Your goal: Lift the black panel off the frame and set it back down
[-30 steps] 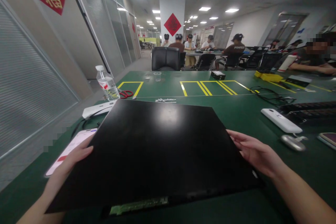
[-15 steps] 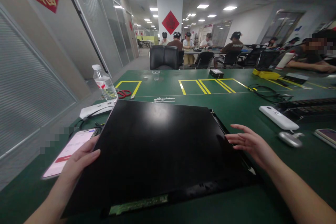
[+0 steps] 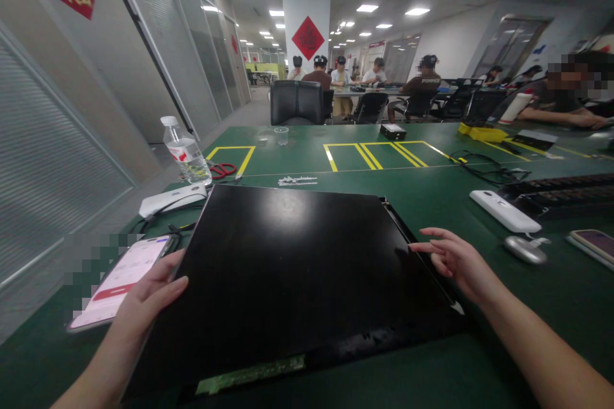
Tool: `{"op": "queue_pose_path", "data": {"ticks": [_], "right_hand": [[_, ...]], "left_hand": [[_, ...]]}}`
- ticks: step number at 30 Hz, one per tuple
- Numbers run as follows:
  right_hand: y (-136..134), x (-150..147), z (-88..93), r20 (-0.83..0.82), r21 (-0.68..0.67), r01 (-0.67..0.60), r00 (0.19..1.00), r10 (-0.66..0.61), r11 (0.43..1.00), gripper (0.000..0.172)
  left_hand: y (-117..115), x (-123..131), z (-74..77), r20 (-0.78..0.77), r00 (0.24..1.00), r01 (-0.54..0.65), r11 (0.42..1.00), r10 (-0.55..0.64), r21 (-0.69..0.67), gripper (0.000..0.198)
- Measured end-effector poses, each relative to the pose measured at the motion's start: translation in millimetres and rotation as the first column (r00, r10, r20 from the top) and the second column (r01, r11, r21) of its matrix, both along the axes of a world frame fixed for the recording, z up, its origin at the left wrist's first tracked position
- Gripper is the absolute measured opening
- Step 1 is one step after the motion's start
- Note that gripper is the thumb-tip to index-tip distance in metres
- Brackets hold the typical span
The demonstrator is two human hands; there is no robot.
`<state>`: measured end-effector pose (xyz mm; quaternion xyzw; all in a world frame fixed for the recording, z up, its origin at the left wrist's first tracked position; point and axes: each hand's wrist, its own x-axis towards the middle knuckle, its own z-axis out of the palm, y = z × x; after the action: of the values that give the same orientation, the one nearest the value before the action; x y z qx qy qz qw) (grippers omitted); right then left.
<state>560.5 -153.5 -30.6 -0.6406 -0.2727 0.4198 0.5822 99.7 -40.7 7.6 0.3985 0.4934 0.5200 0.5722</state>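
A large black flat panel [image 3: 297, 275] with a green circuit strip along its near edge lies on the green table [image 3: 432, 204] in front of me. My left hand [image 3: 148, 297] grips the panel's left edge, thumb on top. My right hand [image 3: 455, 262] hovers at the panel's right edge with its fingers spread, fingertips at the rim. A thin black frame edge shows under the panel on the right.
A phone [image 3: 119, 281] with a lit screen lies left of the panel. Behind are a white power strip [image 3: 173, 198], a water bottle [image 3: 185, 152], red scissors [image 3: 223, 170] and a plastic cup [image 3: 281, 135]. Right: a white device [image 3: 503, 211], a mouse [image 3: 525, 249], cables, another phone. Several people sit at far tables.
The panel has come down flatter onto the table. My right hand has let go of its right edge and opened. My left hand slid a little forward along the left edge.
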Motion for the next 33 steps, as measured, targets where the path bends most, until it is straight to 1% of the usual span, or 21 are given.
{"op": "queue_pose_path", "data": {"ticks": [2, 5, 9, 11, 16, 20, 27, 30, 33], "right_hand": [[0.1, 0.9, -0.2, 0.012, -0.002, 0.019, 1.000, -0.019, 1.000, 0.040], [-0.1, 2.9, 0.5, 0.041, -0.003, 0.052, 0.998, -0.052, 0.999, 0.034], [-0.2, 5.4, 1.4, 0.083, -0.018, 0.079, 0.994, -0.077, 0.997, 0.029], [-0.2, 6.4, 1.1, 0.110, -0.024, 0.075, 0.991, -0.072, 0.997, 0.028], [-0.1, 6.3, 1.6, 0.180, -0.055, 0.039, 0.983, -0.029, 0.998, 0.027], [-0.3, 3.8, 4.0, 0.191, -0.056, 0.060, 0.980, -0.048, 0.997, 0.030], [-0.4, 7.5, 0.7, 0.214, -0.058, 0.055, 0.976, -0.041, 0.997, 0.027], [-0.1, 8.4, -0.5, 0.228, -0.057, 0.057, 0.973, -0.043, 0.997, 0.029], [-0.1, 8.1, -0.8, 0.234, -0.048, 0.058, 0.971, -0.045, 0.997, 0.030]], "left_hand": [[-2.2, 2.6, -1.6, 0.009, 1.000, 0.013, 1.000, -0.013, -0.013, 0.057], [-7.0, 7.9, -4.7, 0.026, 0.999, 0.045, 0.998, -0.044, -0.045, 0.063], [-11.2, 14.5, -8.5, 0.129, 0.987, 0.109, 0.989, -0.096, -0.101, 0.068], [-11.3, 16.5, -10.0, 0.163, 0.981, 0.119, 0.987, -0.101, -0.105, 0.066], [-9.4, 18.4, -14.2, 0.193, 0.976, 0.125, 0.986, -0.102, -0.112, 0.057], [-7.7, 17.1, -16.5, 0.178, 0.979, 0.125, 0.983, -0.101, -0.133, 0.058], [-6.0, 12.5, -19.8, 0.144, 0.977, 0.182, 0.970, -0.160, -0.159, 0.068], [-5.9, 13.4, -21.8, 0.134, 0.979, 0.177, 0.967, -0.153, -0.184, 0.075], [-5.4, 14.4, -23.8, 0.118, 0.983, 0.161, 0.965, -0.138, -0.205, 0.074]]}}
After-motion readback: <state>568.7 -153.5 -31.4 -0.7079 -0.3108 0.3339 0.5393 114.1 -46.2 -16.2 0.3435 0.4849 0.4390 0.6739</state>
